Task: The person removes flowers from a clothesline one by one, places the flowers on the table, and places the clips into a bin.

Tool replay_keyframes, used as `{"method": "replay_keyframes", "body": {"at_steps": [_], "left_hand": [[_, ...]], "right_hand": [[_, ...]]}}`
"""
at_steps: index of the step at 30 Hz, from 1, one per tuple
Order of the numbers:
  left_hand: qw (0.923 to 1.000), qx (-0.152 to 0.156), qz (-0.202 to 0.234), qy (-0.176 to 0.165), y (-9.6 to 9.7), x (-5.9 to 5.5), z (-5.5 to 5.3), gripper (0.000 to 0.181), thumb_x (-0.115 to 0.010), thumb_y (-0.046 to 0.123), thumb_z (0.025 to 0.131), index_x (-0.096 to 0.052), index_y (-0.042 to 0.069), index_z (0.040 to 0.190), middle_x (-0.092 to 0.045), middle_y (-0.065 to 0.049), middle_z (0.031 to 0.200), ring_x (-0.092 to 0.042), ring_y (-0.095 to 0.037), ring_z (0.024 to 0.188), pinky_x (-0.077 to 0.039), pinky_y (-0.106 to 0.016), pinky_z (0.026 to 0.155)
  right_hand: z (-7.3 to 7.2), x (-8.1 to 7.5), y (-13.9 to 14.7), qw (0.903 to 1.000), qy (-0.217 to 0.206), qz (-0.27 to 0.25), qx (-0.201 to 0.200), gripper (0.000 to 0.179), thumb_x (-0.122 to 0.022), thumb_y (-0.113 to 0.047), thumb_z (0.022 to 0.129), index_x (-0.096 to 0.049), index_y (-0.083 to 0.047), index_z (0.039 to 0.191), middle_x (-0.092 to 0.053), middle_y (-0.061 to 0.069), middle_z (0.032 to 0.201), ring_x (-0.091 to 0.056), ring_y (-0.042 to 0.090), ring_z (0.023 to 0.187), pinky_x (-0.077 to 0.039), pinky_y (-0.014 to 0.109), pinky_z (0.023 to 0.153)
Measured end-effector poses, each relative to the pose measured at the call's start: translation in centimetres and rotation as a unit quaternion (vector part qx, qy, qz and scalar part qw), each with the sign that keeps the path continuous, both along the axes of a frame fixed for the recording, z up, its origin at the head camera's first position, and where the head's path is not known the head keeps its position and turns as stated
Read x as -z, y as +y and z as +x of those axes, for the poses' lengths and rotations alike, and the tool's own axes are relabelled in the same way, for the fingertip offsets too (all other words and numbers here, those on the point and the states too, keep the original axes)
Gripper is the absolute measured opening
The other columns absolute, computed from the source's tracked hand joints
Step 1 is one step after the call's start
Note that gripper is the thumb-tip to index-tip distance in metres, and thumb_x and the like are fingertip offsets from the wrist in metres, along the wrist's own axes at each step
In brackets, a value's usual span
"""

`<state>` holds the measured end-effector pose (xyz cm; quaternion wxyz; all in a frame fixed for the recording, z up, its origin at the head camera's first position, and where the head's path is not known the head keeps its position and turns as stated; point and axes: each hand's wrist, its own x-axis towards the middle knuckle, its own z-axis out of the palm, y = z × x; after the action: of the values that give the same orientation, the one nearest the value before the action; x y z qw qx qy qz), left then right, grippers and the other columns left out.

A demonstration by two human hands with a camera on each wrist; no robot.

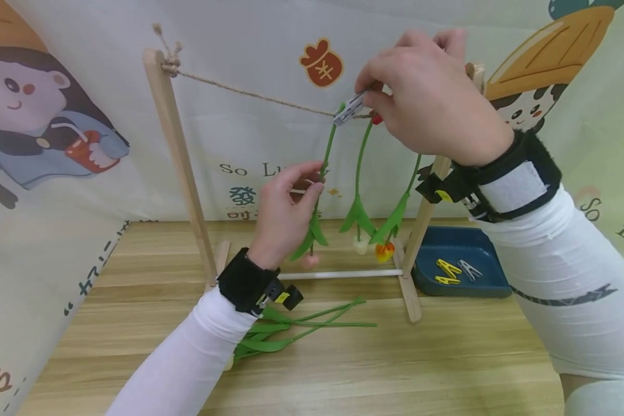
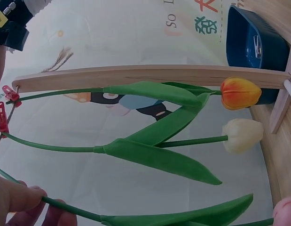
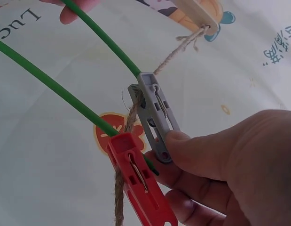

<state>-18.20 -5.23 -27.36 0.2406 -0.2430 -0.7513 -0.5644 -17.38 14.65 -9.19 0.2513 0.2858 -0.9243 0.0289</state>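
My left hand (image 1: 290, 211) pinches the green stem of a pink tulip (image 1: 310, 262), which hangs head down. Between thumb and fingers my right hand (image 1: 431, 101) holds a grey clothespin (image 3: 157, 117). Its jaws are at the twine (image 1: 249, 92) and the upper end of that stem; whether they bite fully is unclear. Beside it, a red clothespin (image 3: 138, 176) clips a white tulip (image 2: 243, 135) to the twine. Further right hangs an orange tulip (image 2: 240, 93) from another red clothespin (image 2: 11, 94).
The twine spans a wooden stand with a left post (image 1: 179, 162) and a white lower rod (image 1: 343, 274). Several tulips (image 1: 291, 335) lie on the table in front. At right, a blue tray (image 1: 463, 293) contains yellow clothespins (image 1: 448, 268) and a grey one.
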Motion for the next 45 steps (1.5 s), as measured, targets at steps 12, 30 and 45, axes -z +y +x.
{"method": "replay_keyframes", "body": {"at_steps": [12, 30, 45], "left_hand": [[0.9999, -0.007, -0.007, -0.003, -0.8, 0.8, 0.8, 0.031, -0.069, -0.001, 0.102, -0.071, 0.002, 0.132, -0.071, -0.009, 0.108, -0.068, -0.021, 0.094, -0.058, -0.032, 0.08], [0.9881, -0.019, -0.119, 0.095, -2.5, 2.7, 5.6, 0.031, -0.073, -0.01, 0.095, -0.076, 0.001, 0.124, -0.073, -0.009, 0.107, -0.067, -0.018, 0.092, -0.059, -0.031, 0.078], [0.9405, -0.048, -0.313, 0.124, -2.4, 5.3, 9.7, 0.031, -0.074, -0.014, 0.092, -0.076, 0.002, 0.118, -0.066, -0.006, 0.099, -0.064, -0.023, 0.09, -0.058, -0.034, 0.077]], "right_hand": [[0.5, 0.4, 1.0, 0.9975, 0.043, -0.056, 0.001, 0.024, -0.062, -0.017, 0.108, -0.077, -0.003, 0.121, -0.076, 0.014, 0.119, -0.045, 0.037, 0.118, -0.012, 0.055, 0.102], [4.7, 6.0, 4.9, 0.9698, 0.151, -0.149, -0.12, 0.033, -0.066, -0.019, 0.105, -0.068, 0.001, 0.131, -0.069, 0.022, 0.116, -0.043, 0.045, 0.107, -0.014, 0.046, 0.09], [6.5, 13.7, 11.9, 0.9636, 0.1, -0.247, -0.024, 0.035, -0.072, -0.007, 0.096, -0.068, 0.01, 0.126, -0.07, 0.028, 0.116, -0.053, 0.041, 0.1, -0.031, 0.032, 0.092]]}}
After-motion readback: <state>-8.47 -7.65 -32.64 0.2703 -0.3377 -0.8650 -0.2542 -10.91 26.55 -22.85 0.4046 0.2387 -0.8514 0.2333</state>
